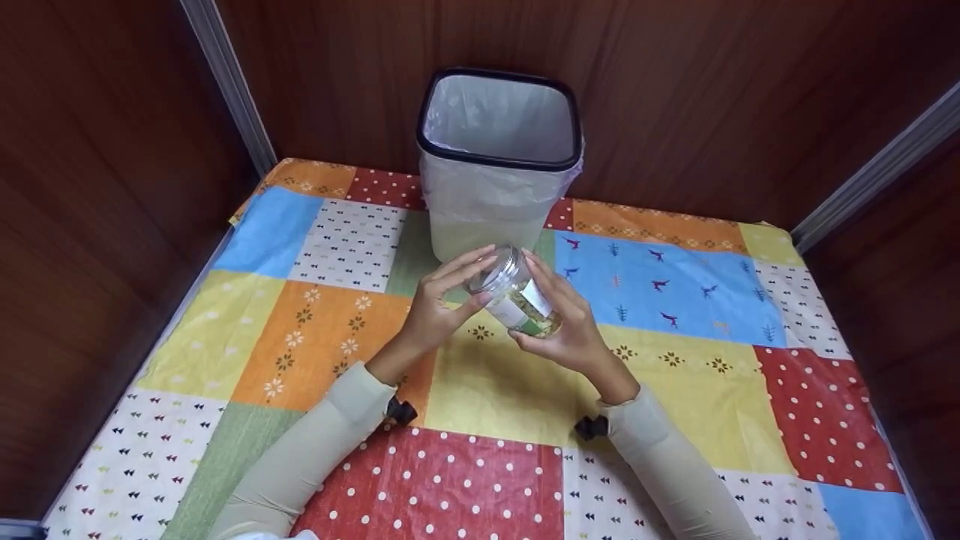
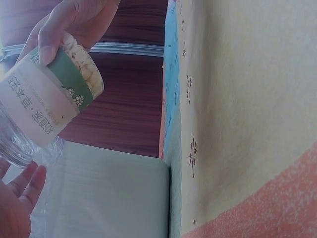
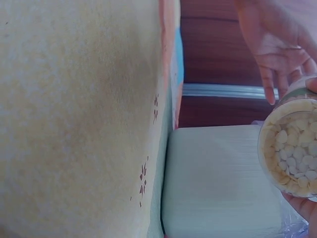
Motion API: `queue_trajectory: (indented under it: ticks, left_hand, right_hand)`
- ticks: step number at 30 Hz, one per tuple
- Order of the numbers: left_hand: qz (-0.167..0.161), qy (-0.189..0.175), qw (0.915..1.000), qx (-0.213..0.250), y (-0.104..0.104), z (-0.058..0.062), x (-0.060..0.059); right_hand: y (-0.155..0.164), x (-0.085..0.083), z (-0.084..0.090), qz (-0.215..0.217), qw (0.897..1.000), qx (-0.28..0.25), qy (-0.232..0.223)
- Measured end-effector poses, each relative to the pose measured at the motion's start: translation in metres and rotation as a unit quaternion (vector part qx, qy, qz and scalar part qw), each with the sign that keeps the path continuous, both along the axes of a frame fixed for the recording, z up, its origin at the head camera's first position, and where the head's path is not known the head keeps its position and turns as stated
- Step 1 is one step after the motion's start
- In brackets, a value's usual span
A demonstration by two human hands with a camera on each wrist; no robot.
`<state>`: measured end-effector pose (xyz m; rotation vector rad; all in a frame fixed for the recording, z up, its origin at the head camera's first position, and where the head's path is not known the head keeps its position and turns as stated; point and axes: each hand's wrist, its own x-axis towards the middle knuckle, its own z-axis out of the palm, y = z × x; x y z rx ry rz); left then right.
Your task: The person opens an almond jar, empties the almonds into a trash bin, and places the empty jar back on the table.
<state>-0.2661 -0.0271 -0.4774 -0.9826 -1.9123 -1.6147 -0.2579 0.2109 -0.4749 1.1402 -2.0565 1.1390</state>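
Observation:
A clear jar (image 1: pixel 529 306) with a white and green label is held tilted above the cloth, its top toward the left. Pale, flat round pieces (image 3: pixel 297 153) show through its base. My right hand (image 1: pixel 566 330) grips the jar around its lower part, thumb underneath in the head view and fingers along the far side. At the jar's top end is my left hand (image 1: pixel 439 304), its thumb and fairly straight fingers spread at the rim. The left wrist view shows fingertips (image 2: pixel 34 184) right by that rim, and the left thumb is hidden there.
Beyond the hands stands a pale bin (image 1: pixel 487 206) with a black rim and a plastic liner, against the brown wood-look panel (image 1: pixel 675 105). A patchwork cloth (image 1: pixel 502 390) covers the table. Metal strips (image 1: pixel 232 82) run along the panel corners.

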Motion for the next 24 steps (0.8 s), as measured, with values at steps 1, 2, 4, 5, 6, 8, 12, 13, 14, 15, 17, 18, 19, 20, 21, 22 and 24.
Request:
queue_trajectory:
  ticks: [1, 2, 4, 5, 6, 8, 12, 13, 14, 15, 17, 18, 19, 20, 21, 22, 24]
  left_hand:
    - [0.003, 0.0, 1.0, 0.0, 0.0002, 0.0002, 0.0003]
    - [0.005, -0.001, 1.0, 0.0, 0.0004, 0.0006, 0.0007]
    - [0.01, -0.004, 0.9999, 0.001, 0.001, 0.0012, 0.0012]
    - [0.013, -0.005, 0.9999, 0.001, 0.0013, 0.0013, 0.0014]
    - [0.016, -0.007, 0.9999, 0.001, 0.0015, 0.0013, 0.0014]
    - [0.02, -0.011, 0.9997, 0.001, 0.0018, 0.0015, 0.0015]
    - [0.028, -0.012, 0.9995, 0.002, 0.002, 0.0014, 0.0017]
    - [0.029, -0.012, 0.9995, 0.003, 0.002, 0.0014, 0.0017]
    - [0.029, -0.012, 0.9995, 0.004, 0.002, 0.0013, 0.0016]
    - [0.03, -0.012, 0.9995, 0.004, 0.0021, 0.0011, 0.0015]
    - [0.032, -0.012, 0.9994, 0.005, 0.0021, 0.0006, 0.0013]
    - [0.033, -0.012, 0.9994, 0.006, 0.0021, 0.0005, 0.0014]
    - [0.033, -0.012, 0.9994, 0.006, 0.0021, 0.0004, 0.0015]
    - [0.034, -0.012, 0.9993, 0.007, 0.0022, 0.0003, 0.0015]
    - [0.034, -0.011, 0.9993, 0.007, 0.0022, 0.0003, 0.0015]
    - [0.035, -0.011, 0.9993, 0.008, 0.0023, 0.0002, 0.0016]
    - [0.035, -0.01, 0.9993, 0.01, 0.0024, 0.0002, 0.0015]
  right_hand:
    - [0.0002, 0.0, -0.0005, 0.0, 1.0, 0.001, -0.001]
    - [0.0005, 0.0001, -0.0012, -0.001, 1.0, 0.001, -0.003]
    - [0.0006, 0.0004, -0.0015, 0.0, 1.0, 0.001, -0.005]
    - [0.0006, 0.0004, -0.0015, 0.0, 1.0, 0.001, -0.006]
    - [0.0005, 0.0005, -0.0013, 0.0, 1.0, 0.001, -0.006]
    - [0.0004, 0.0009, -0.0011, 0.0, 1.0, 0.001, -0.008]
    - [-0.0002, 0.0014, -0.0006, -0.001, 1.0, 0.001, -0.009]
    - [-0.0003, 0.0016, -0.0005, 0.0, 1.0, 0.001, -0.009]
    - [-0.0004, 0.0017, -0.0003, 0.0, 1.0, 0.001, -0.009]
    - [-0.0006, 0.0017, -0.0005, 0.0, 1.0, 0.001, -0.009]
    - [-0.0006, 0.0017, -0.0012, 0.0, 1.0, 0.001, -0.01]
    - [-0.0007, 0.0015, -0.0016, 0.0, 1.0, 0.001, -0.011]
    - [-0.0008, 0.0015, -0.0015, 0.0, 1.0, 0.001, -0.011]
    - [-0.0008, 0.0016, -0.0015, 0.0, 1.0, 0.002, -0.012]
    - [-0.0008, 0.0016, -0.0017, 0.0, 1.0, 0.002, -0.012]
    - [-0.0007, 0.0015, -0.0017, 0.0, 1.0, 0.002, -0.013]
    - [-0.0006, 0.0014, -0.0012, 0.001, 1.0, 0.001, -0.013]
